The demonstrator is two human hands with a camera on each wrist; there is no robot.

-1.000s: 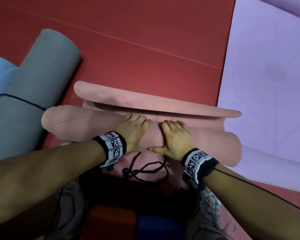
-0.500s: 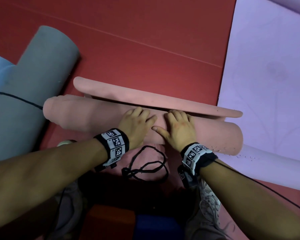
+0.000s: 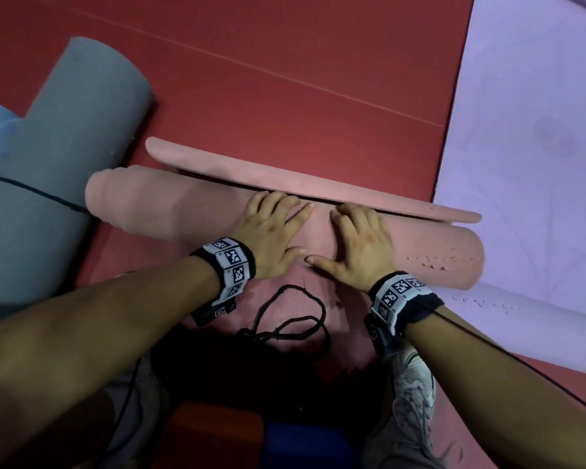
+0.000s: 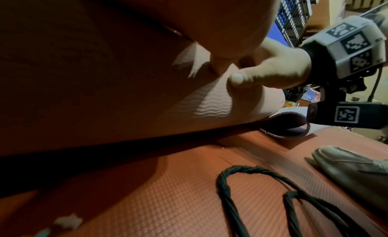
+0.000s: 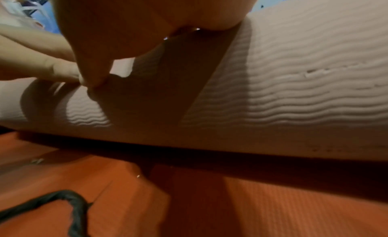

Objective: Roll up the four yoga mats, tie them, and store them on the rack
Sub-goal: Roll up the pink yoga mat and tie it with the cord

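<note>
While no brand name or readable writing shows anywhere, the bands on both wrists carry black-and-white square code markers. The left hand (image 3: 268, 233) lies flat on top of the rolled pink yoga mat (image 3: 170, 204), fingers straight and spread, palm pressing down. The right hand (image 3: 359, 245) rests just beside it in the same way, fingers extended toward the mat's loose last flap (image 3: 285, 176), thumb stretched out so the two thumbs nearly meet. Neither hand curls around anything. This pink roll lies across the red floor mat (image 3: 285, 79), its wavy ribbed texture plain in the wrist views. A black cord (image 3: 285, 319) lies in loose loops on the floor just behind the hands. Touching the roll's left end is a rolled grey mat (image 3: 48, 157) tied with a black string (image 3: 31, 192). A lilac mat (image 3: 521, 130) lies spread at the right.
</note>
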